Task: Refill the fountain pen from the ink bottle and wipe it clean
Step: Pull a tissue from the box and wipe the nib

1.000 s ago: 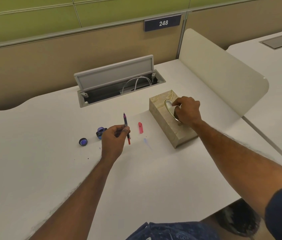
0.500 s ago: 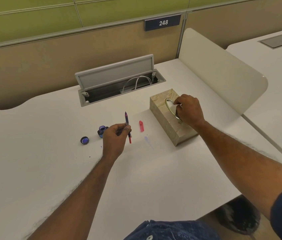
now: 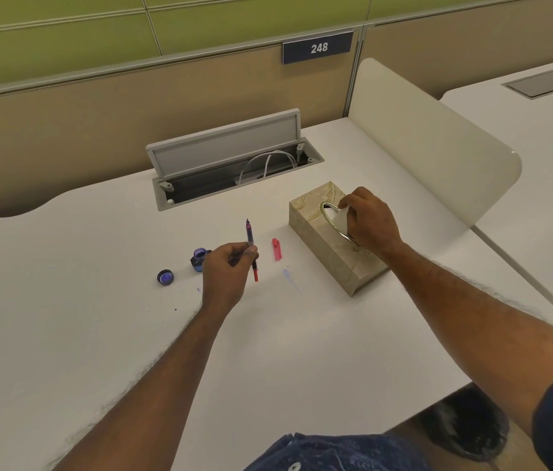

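Observation:
My left hand (image 3: pixel 228 270) grips the fountain pen (image 3: pixel 250 236) above the white desk, nib pointing away from me and red end toward me. Just left of that hand stands the open ink bottle (image 3: pixel 199 258), and its round cap (image 3: pixel 165 277) lies further left. The pen's red cap (image 3: pixel 276 249) lies on the desk to the right of the pen. My right hand (image 3: pixel 371 222) rests on top of the beige tissue box (image 3: pixel 322 240), fingers pinching a white tissue (image 3: pixel 339 219) at the metal-ringed opening.
An open cable hatch (image 3: pixel 234 164) with white wires sits at the back of the desk (image 3: pixel 64 300). A cream divider panel (image 3: pixel 431 144) stands on the right. Faint blue ink smears (image 3: pixel 288 275) mark the desk near the tissue box.
My right hand's fingers have lifted slightly, drawing a bit more white tissue out of the opening. The left hand holds the pen almost still.

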The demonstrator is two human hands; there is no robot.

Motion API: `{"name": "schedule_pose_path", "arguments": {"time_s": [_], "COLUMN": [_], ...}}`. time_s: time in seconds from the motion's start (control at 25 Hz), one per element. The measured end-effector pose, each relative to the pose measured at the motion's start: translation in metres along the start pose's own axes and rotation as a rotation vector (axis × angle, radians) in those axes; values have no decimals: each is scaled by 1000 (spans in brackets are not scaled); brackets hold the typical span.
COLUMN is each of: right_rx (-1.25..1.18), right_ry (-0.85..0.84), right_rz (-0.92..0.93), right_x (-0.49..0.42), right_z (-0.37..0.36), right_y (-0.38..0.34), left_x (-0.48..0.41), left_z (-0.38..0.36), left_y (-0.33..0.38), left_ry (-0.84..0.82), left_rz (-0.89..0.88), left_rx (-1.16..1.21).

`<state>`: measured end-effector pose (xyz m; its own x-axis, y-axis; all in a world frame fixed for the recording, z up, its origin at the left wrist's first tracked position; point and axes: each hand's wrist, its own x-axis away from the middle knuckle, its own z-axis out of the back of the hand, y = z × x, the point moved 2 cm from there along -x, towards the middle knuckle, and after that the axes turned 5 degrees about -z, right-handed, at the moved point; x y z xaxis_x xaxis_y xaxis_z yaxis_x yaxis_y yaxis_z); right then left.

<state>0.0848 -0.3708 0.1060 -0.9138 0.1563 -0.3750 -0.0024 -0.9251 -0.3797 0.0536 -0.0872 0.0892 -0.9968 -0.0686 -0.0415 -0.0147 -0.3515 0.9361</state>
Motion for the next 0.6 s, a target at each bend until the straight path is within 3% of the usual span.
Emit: {"name": "schedule_pose_path", "arguments": {"time_s": [0.32, 0.6], "right_rx": [9, 65], "right_ry": [-241, -231], "right_rz": [-313, -307], "right_x": [3, 2], "right_z": [-9, -5], "right_y": [1, -7], "left_x": [3, 4], "left_z": [-1, -2], "left_y": [3, 1], "left_ry": [-13, -16], "left_rz": [-12, -7], "left_rx": [33, 34]}}
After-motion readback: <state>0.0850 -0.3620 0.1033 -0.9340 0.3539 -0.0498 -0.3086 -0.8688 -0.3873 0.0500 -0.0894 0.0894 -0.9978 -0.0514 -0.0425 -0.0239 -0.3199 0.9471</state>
